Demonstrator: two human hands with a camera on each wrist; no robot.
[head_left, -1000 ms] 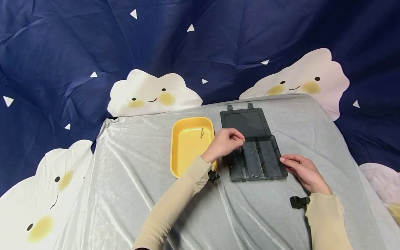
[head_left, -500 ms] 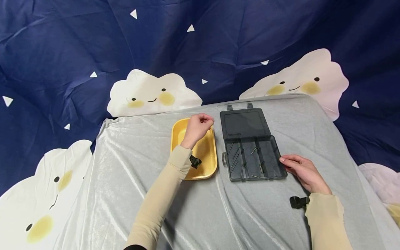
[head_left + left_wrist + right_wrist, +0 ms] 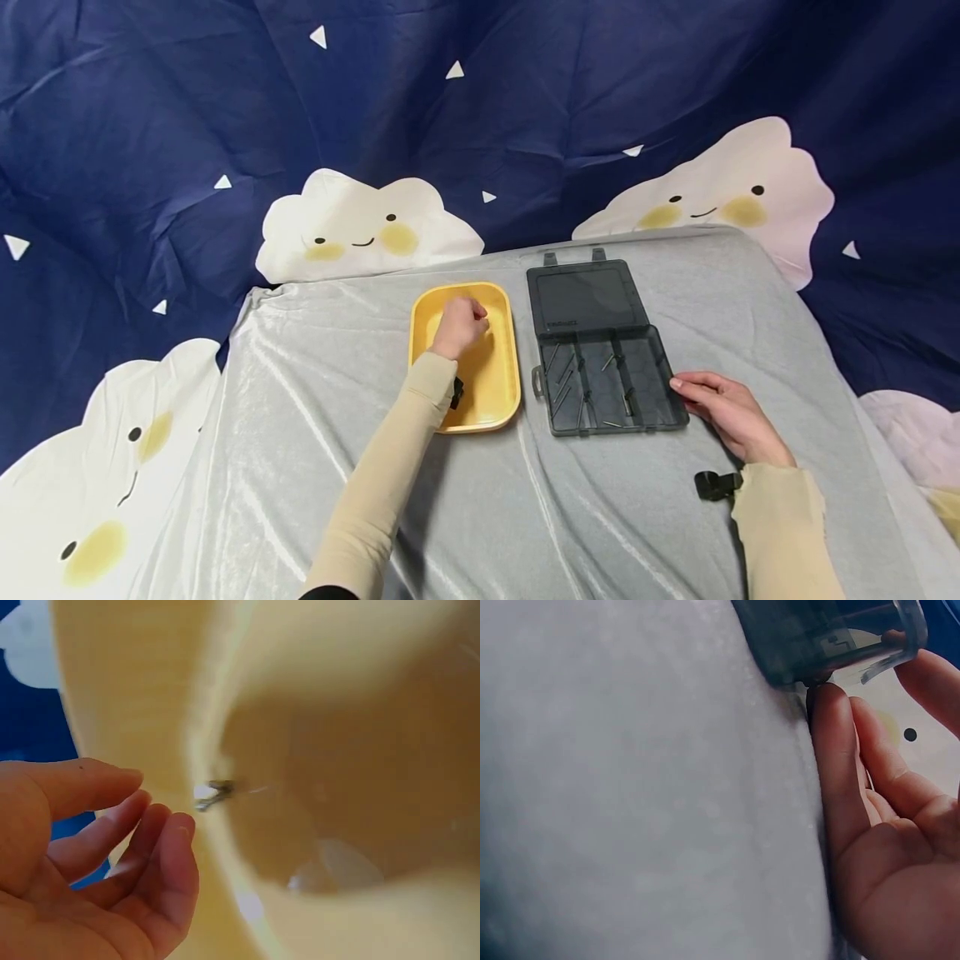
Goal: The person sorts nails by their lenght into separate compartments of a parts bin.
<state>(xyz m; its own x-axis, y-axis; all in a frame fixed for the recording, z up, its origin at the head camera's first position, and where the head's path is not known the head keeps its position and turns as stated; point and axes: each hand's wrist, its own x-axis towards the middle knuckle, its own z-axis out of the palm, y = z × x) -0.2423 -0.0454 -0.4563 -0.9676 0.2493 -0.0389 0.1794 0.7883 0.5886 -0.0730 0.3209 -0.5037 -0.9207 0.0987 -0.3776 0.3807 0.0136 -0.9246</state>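
My left hand (image 3: 461, 327) is inside the yellow tray (image 3: 489, 423), fingers loosely bent. In the left wrist view, a gap separates the thumb from the fingers, with nothing between them. Just beyond these fingertips lie small screw-like metal pieces (image 3: 215, 793), blurred, by the tray's inner wall; the hand hides them in the head view. My right hand (image 3: 731, 414) holds the right side of a dark, see-through compartment box (image 3: 660, 375), thumb at the rim and a finger low on its wall. Several thin metal pieces (image 3: 564, 375) lie in the box's compartments, mostly the left one.
The box's lid (image 3: 588, 296) lies folded back behind it. Grey cloth (image 3: 592, 517) covers the table, and a narrow strip of it separates tray from box. A dark blue curtain (image 3: 420, 100) with clouds hangs behind the table.
My left hand has gone from over the box leftward to the tray, then down into it. The right hand stays at the box's side.
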